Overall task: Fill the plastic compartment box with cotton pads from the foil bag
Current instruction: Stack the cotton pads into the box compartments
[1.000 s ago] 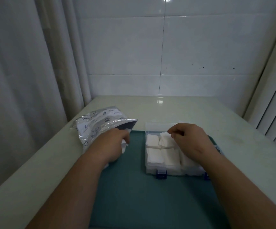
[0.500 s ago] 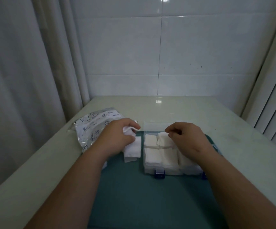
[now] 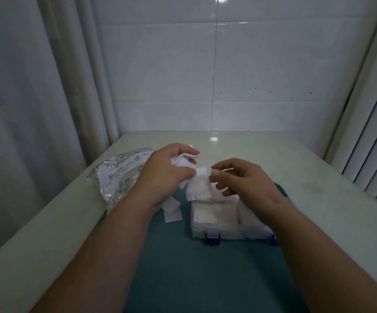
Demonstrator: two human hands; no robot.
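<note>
The clear plastic compartment box (image 3: 214, 233) with blue latches sits on a teal mat, its visible compartments packed with white cotton pads (image 3: 214, 212). My left hand (image 3: 162, 175) grips a small bunch of cotton pads (image 3: 196, 184) just above the box's far left corner. My right hand (image 3: 241, 179) hovers over the box and pinches the top edge of that bunch with thumb and forefinger. The silver foil bag (image 3: 119, 175) with printed drawings lies left of the box, partly behind my left hand.
Two loose cotton pads (image 3: 171, 210) lie on the teal mat (image 3: 194, 267) between bag and box. A curtain hangs at the left, a tiled wall stands behind the pale table (image 3: 318, 177), and slatted blinds are at the right.
My left hand came out of the foil bag with pads and carried them right, up over the box. My right hand lifted off the box's pads and took hold of the bunch.
</note>
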